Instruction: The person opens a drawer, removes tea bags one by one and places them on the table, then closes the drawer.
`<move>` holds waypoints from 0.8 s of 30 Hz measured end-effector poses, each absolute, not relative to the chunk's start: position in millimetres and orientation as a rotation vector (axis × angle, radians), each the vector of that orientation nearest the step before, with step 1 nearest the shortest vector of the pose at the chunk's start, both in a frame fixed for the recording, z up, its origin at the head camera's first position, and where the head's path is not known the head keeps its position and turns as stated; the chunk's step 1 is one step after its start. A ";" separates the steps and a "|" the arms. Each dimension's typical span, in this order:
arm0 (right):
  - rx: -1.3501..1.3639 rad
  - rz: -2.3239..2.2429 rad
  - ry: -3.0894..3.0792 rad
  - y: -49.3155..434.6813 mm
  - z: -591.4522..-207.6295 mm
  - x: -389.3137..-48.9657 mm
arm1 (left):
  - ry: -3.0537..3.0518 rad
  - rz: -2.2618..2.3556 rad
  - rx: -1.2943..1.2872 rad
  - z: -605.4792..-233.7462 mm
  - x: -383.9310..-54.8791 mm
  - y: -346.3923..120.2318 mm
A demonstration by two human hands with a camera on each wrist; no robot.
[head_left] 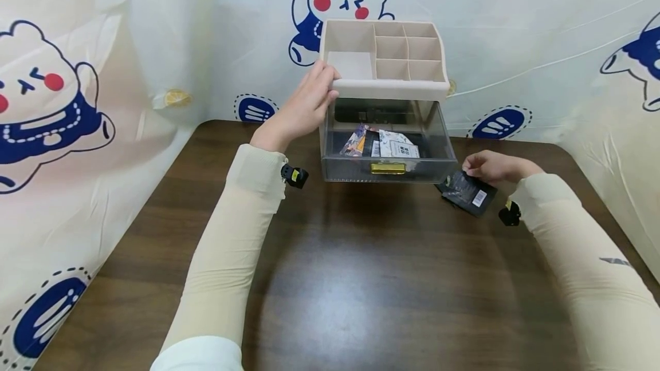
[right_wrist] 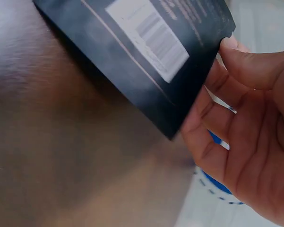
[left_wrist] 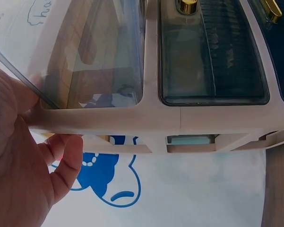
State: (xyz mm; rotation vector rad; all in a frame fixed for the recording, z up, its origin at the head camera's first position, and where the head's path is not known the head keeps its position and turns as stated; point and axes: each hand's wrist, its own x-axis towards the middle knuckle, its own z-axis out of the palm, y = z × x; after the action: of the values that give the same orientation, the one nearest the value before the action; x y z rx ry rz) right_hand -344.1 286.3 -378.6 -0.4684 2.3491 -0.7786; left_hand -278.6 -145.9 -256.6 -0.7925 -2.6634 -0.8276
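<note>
A cream desk organizer (head_left: 384,89) stands against the back curtain, its clear grey drawer (head_left: 337,169) pulled out toward me. Inside the drawer lie several small packets (head_left: 404,150), some colourful, some white with labels. My left hand (head_left: 308,102) grips the organizer's upper left front edge, thumb and fingers around the frame in the left wrist view. To the right of the drawer, my right hand (head_left: 492,166) pinches the corner of a flat black packet (head_left: 468,192). A white barcode label (right_wrist: 151,38) shows on that packet in the right wrist view.
The organizer's top has one large compartment (head_left: 350,63) and several small ones (head_left: 391,47). A gold handle (head_left: 388,169) sits on the drawer front. Brown wooden table (head_left: 330,279) spreads in front, with a printed curtain (head_left: 515,44) around the back and sides.
</note>
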 end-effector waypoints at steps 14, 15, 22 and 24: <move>-0.408 -0.887 2.530 290.2 -336.4 -338.0 | -2.674 -0.815 -0.785 -253.4 -278.7 -145.0; -0.409 -0.917 2.532 287.5 -328.5 -337.4 | -2.673 -0.816 -0.786 -253.6 -278.9 -145.1; -0.510 -0.927 2.590 264.7 -269.3 -333.5 | -2.671 -0.825 -0.777 -255.3 -278.8 -145.8; -0.546 -0.930 2.588 259.3 -254.0 -331.3 | -2.675 -0.829 -0.773 -255.8 -278.4 -145.6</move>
State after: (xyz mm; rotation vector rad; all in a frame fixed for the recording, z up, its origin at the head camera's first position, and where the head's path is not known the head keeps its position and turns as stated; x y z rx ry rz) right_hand -331.3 259.3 -254.0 -0.5460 2.5878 -0.9302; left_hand -278.4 -145.6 -255.8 -0.7733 -2.6755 -0.8291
